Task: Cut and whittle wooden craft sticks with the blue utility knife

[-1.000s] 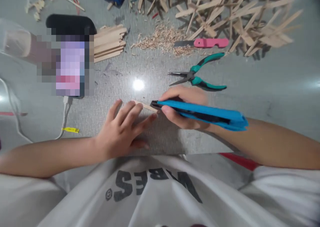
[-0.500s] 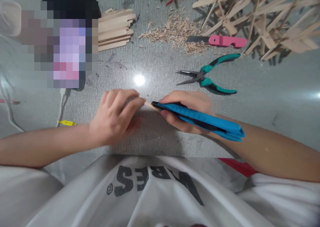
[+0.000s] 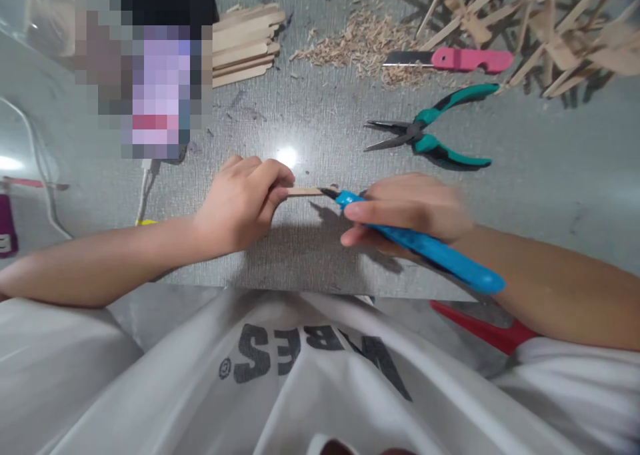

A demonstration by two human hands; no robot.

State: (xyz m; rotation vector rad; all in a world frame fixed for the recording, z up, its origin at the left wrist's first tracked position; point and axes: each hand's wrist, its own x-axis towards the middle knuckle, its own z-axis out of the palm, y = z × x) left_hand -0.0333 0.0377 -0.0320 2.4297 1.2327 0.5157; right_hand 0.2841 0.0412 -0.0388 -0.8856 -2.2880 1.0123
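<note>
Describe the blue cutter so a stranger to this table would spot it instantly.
On the grey tabletop, find the right hand. The blue cutter slants through it, its dark tip at a thin wooden stick that the left hand holds. Its blue body sets it apart from the pink-handled knife and the teal-handled pliers lying farther off.

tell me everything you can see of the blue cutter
The blue cutter has a long, slim, plastic-looking body, some black along its lower edge, and a dark, narrow tip. The right hand holds it near the front. It lies slanted in the picture, tip to the left, rear end jutting past the hand toward the lower right. The tip is at a thin wooden strip; whether it touches or sits just above is unclear.
</note>
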